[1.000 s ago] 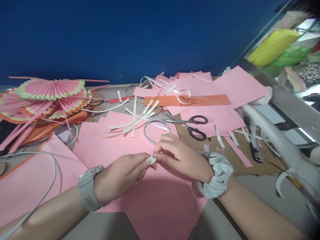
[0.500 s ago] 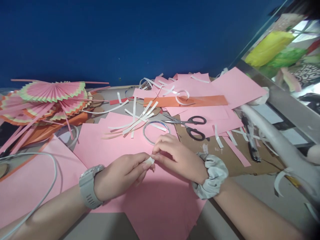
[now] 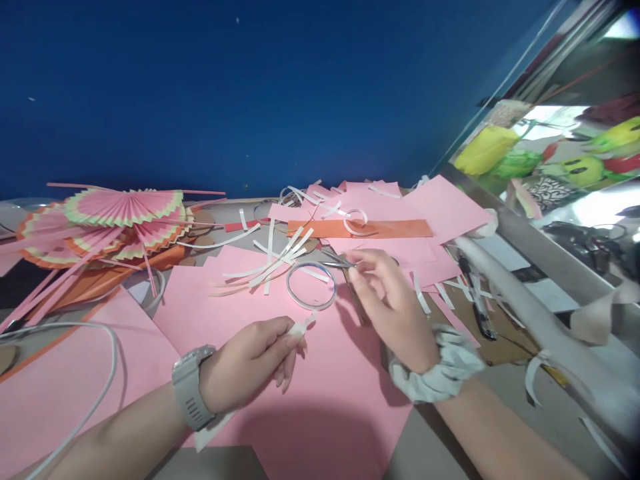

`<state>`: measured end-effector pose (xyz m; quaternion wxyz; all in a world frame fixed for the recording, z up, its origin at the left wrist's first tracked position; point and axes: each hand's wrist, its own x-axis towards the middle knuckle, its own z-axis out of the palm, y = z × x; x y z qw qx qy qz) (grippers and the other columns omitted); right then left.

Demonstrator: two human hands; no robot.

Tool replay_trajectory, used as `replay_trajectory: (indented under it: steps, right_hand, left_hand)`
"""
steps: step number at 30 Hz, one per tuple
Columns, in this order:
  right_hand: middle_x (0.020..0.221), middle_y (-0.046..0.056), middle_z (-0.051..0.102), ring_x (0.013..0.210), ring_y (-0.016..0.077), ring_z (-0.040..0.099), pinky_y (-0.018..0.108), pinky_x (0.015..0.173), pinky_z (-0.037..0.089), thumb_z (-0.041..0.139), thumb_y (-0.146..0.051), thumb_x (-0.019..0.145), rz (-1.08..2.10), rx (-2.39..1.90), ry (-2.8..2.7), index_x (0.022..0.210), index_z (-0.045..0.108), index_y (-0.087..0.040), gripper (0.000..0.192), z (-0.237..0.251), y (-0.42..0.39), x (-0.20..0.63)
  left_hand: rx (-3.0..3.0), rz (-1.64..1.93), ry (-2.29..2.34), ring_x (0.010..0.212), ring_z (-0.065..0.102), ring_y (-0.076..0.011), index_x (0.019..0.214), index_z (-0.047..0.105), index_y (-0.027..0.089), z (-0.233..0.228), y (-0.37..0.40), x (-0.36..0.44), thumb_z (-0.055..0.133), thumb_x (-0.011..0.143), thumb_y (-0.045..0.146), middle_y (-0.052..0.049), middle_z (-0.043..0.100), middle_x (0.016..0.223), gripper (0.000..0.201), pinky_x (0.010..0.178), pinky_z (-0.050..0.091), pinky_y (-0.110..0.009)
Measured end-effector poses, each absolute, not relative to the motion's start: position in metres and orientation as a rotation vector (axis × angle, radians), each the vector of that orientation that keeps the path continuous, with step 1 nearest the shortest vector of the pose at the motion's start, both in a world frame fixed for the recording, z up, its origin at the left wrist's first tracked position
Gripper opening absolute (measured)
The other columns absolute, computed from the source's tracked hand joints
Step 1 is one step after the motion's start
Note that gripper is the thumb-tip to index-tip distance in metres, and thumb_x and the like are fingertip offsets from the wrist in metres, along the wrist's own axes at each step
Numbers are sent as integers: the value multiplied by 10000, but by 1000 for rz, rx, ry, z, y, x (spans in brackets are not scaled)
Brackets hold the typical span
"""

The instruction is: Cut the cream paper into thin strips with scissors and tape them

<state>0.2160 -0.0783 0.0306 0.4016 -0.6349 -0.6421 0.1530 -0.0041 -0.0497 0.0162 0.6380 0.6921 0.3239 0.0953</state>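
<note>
My left hand [image 3: 255, 363] is closed, pinching a crumpled white strip [image 3: 304, 325] between thumb and fingers; its end sticks out past the fingertips. A pale strip end [image 3: 213, 432] also shows below the left wrist. My right hand [image 3: 395, 303] is at the scissors [image 3: 336, 263], with thumb and forefinger around them near the pivot. The blades point left and the dark handles are mostly hidden behind the hand. Between the hands and slightly farther off lies a thin ring-shaped roll [image 3: 289, 293] on the pink paper [image 3: 345, 373].
White strips [image 3: 280, 257] lie scattered beyond the roll. Pink and green paper fans [image 3: 125, 207] stand at left, a white cable [image 3: 113, 353] in front. An orange strip [image 3: 390, 229] crosses pink sheets at the back. A cutter knife [image 3: 477, 300] rests right, near cardboard [image 3: 505, 347].
My right hand has left the white strip and moved right and away to the scissors. My left hand keeps the strip. The view has shifted slightly right and up.
</note>
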Motion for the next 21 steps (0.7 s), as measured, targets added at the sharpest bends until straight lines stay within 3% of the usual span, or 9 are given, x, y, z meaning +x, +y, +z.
replay_trajectory:
  steps: [3,5,11,16,19,21]
  right_hand:
    - [1130,103,583,1069,297,507,443,893,417,484,-203,851,76,-1978,-1912,1101,535,-194,255,44,-76,246]
    - [1063,136,624,1018,340,540,466,804,441,536,-261,807,1,-2268,-2022,1082,557,-160,294,47,-75,263]
    - [854,77,682,804,264,627,348,659,435,541,-289,788,36,-2321,-2136,884,596,-179,157,36,-75,277]
    - [763,86,668,748,272,629,330,601,407,546,-265,773,9,-2364,-2113,751,551,-181,87,41,-80,280]
    - [700,31,658,599,206,624,287,516,421,526,-264,805,178,-2361,-2039,811,542,-199,68,49,-89,277]
    - [780,14,665,673,187,633,282,573,472,522,-238,833,632,-2074,-1781,914,546,-213,88,55,-94,270]
  left_hand:
    - [1488,234,702,562,568,-123,853,536,142,17,-48,-3,312,949,365,-31,629,622,330,575,474,-253]
    - [1462,235,673,600,588,-129,848,533,135,17,-47,-3,337,942,371,-68,669,703,321,593,488,-263]
    - [1376,265,658,597,621,-140,874,522,132,12,-47,-5,370,929,392,-111,709,760,306,583,512,-281]
    - [1356,300,660,625,653,-149,833,464,162,13,-47,-4,377,926,408,-106,723,726,277,546,494,-244]
    - [1339,292,686,588,637,-131,801,443,171,16,-48,-3,374,928,407,-103,729,717,276,522,483,-223]
    - [1354,280,711,558,615,-112,787,447,170,18,-48,-3,377,927,403,-100,733,721,281,510,473,-205]
